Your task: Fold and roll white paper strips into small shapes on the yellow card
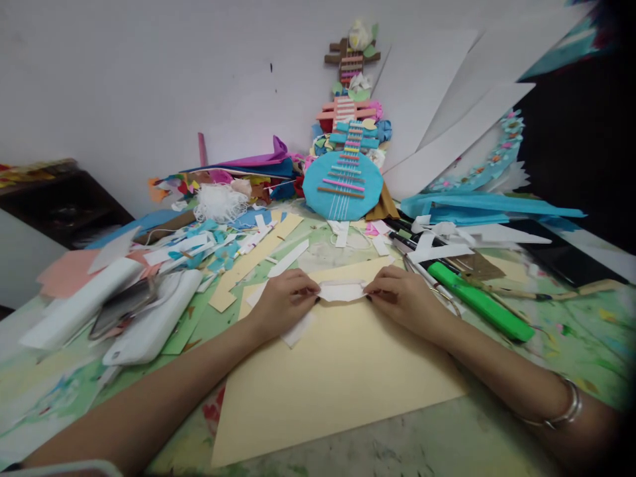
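So in the head view, the left hand (288, 301) and right hand (405, 298) are pinching opposite ends of a white paper strip (342, 292), probably to stop it curling; the cream sheet (328, 377) underneath is likely serving as a work mat.

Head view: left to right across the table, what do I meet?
Salmon paper → white string bundle → left hand → white paper piece → right hand → bright green tool → flat black slab.
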Available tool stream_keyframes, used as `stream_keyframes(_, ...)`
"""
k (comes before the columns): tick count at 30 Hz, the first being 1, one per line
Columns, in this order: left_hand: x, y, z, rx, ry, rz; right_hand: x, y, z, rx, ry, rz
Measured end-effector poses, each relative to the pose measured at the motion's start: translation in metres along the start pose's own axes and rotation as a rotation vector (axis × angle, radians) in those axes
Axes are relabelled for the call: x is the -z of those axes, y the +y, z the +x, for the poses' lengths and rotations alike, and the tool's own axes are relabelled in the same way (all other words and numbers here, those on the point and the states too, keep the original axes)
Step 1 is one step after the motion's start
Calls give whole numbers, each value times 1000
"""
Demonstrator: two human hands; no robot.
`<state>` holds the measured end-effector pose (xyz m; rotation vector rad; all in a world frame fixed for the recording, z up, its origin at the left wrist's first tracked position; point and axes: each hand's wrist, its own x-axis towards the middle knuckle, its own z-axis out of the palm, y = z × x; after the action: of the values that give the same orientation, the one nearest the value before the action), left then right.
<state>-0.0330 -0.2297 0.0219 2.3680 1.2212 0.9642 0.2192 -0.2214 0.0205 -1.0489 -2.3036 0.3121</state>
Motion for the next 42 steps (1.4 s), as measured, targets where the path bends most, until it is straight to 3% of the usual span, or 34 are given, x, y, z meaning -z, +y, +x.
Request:
stream_keyframes(8, -3, -5, -4, -168, 0, 95, 6, -2, -2, -101, -8, 29)
stream_keyframes(15, 0, -1, 0, -73, -18, 28, 5, -5, -3, -75, -17, -18)
stream_keyframes(23, -1, -3, -1, -83, -2, 35, -1, 0, -6, 48, 19, -69)
stream_keyframes(31, 1, -4, -1, -54, -64, 20, 5, -3, -4, -80, -47, 76)
stream_keyframes(37, 3, -3, -1, -72, -55, 14, 7, -4, -5, -128, -54, 56)
stream_keyframes(42, 4, 0, 0, -7, -83, -32, 4, -5, -6, -74, -34, -24)
